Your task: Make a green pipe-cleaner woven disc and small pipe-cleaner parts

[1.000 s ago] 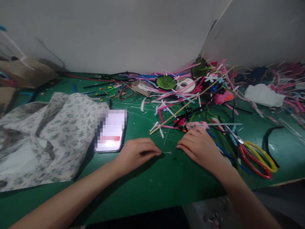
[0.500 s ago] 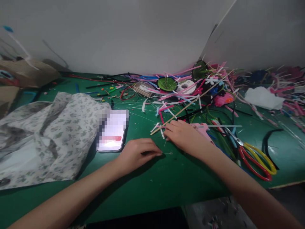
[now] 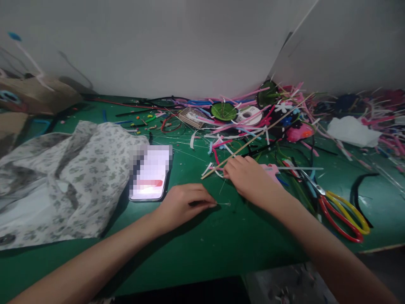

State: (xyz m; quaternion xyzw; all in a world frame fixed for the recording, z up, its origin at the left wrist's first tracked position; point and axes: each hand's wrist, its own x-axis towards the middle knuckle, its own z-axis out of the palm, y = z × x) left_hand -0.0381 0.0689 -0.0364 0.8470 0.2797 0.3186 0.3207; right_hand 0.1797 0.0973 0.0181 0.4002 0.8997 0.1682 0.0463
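My left hand (image 3: 186, 204) is low over the green tabletop (image 3: 202, 266), with thumb and fingertips pinched on a thin, pale wire (image 3: 223, 204). The wire points right and ends in a tiny whitish tip. My right hand (image 3: 248, 179) is further up, its fingers curled down beside a white strip (image 3: 218, 172) and the end of a wooden stick (image 3: 228, 159). What its fingertips grip, if anything, is hidden. Behind that hand shows the back of a pink glue gun (image 3: 271, 169) with a clear glue stick (image 3: 302, 168) in it; its front is covered.
Left of my left hand lies a lit phone (image 3: 151, 173) beside a patterned cloth (image 3: 72, 181). Scissors (image 3: 341, 211) with red and yellow handles rest at right. Along the wall are a green dish (image 3: 224, 111), a white spool (image 3: 251, 115), coloured fuzzy stems and white tissue (image 3: 354, 131).
My right hand has moved left and up from the table by the wire to the white strip, which now curves. My left hand keeps its pinch on the wire. The view has shifted slightly.
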